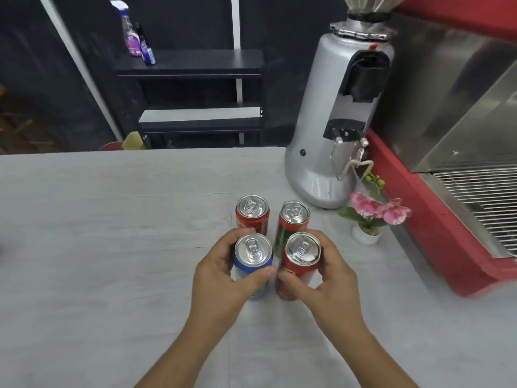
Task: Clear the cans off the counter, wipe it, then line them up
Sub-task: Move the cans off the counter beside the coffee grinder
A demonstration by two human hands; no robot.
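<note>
Head view, looking down: two bare forearms reaching in from the bottom edge over the pale grey counter [112,247]

Left hand [221,278] wrapped round the blue can [253,264], thumb across its near side, fingers curled behind its far side. Right hand [327,278] wrapped round the near red can [299,264], thumb on the near side, fingers curled round the right and far side. Both cans upright, silver tops and pull tabs showing, the two just beside each other, thumbs nearly meeting between them. Cannot tell whether these two stand on the counter or hang lifted just above it

Just behind, two more cans standing upright on the counter: the far red can [252,211] behind the blue one, and a red and green can [292,219] behind the near red one, its rim looking slightly dented. All four bunched in a tight square near the middle right of the counter

To the right of the cans, a small white pot with pink flowers [375,214]. Behind that, a tall silver grinder [330,121] with a black spout, standing near the counter's far edge. At the far right, a red and steel machine [447,191] with a metal grille

Beyond the counter, a black shelf unit [195,65] against a dark wall, with a purple spray bottle [131,32] and a smaller blue bottle [147,49] on its top board, touching or nearly so
</note>
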